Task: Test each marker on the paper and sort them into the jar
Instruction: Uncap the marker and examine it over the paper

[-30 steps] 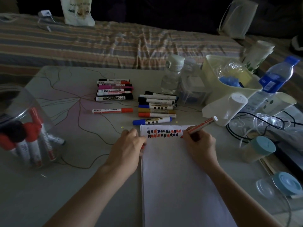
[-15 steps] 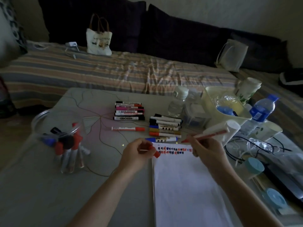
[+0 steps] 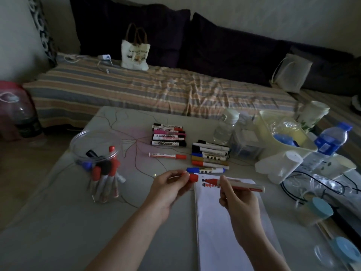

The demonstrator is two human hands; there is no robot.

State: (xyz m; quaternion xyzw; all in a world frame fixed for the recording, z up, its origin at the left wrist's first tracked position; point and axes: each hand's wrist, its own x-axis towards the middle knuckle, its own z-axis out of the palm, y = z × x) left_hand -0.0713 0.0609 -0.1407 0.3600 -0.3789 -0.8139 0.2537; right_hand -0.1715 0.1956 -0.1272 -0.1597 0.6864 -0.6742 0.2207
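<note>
Pinching small red plastic cap (image 3: 193, 177) in left hand (image 3: 169, 187), mouth facing right. Gripping white-barrelled red marker (image 3: 240, 185) in right hand (image 3: 239, 200), lying roughly level above white paper (image 3: 224, 227), tip pointing left at cap, nearly touching. Clear plastic jar (image 3: 97, 153) standing well left, nearer left hand.

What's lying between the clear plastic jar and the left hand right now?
Nothing: in the head view only bare grey tabletop separates the clear plastic jar from the left hand.
</note>
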